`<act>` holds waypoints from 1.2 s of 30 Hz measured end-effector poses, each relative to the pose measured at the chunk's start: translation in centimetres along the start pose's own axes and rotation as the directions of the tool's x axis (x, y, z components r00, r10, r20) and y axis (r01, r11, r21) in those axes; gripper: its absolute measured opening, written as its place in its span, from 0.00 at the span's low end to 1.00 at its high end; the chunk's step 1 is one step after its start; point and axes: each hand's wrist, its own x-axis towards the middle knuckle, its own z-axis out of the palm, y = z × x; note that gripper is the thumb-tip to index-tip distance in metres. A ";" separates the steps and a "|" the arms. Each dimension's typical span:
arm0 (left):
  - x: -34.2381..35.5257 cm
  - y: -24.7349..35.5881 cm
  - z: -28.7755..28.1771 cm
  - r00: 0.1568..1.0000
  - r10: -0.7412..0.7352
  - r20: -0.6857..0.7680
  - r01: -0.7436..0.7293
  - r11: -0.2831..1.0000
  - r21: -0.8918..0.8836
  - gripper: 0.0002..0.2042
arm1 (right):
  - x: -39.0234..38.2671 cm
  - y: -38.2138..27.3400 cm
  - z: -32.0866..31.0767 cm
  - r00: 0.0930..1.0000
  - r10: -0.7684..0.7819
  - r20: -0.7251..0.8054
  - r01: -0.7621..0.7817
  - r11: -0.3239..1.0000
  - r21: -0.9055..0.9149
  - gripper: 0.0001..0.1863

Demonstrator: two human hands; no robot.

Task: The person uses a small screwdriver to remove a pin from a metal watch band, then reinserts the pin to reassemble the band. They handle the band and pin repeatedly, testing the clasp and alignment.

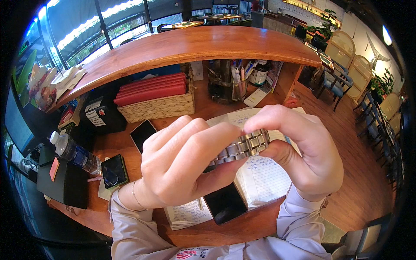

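Note:
A silver metal-link watch band (243,147) is held up over the desk between my two hands. My left hand (186,160) has its fingers curled round the band's left end, and they hide that part. On the other end, my right hand (299,149) pinches the links between thumb and forefinger. No watch face shows. Beneath my hands lies an open lined notebook (271,184) with handwriting on its pages. A black phone (225,203) rests across the notebook's lower middle, below my left hand.
A clear water bottle (76,149) and a second phone (115,170) stand left of my arm; another dark device (143,133) lies behind. Under the raised wooden counter (182,43) are a woven basket (156,108) of red folders, a pen holder (225,84) and a calculator (258,95).

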 end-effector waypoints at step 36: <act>0.1 0.0 0.0 0.798 -0.551 0.243 0.594 0.651 -0.473 0.09 | 0.4 -0.5 0.0 0.939 0.335 -0.083 -0.255 0.836 0.486 0.30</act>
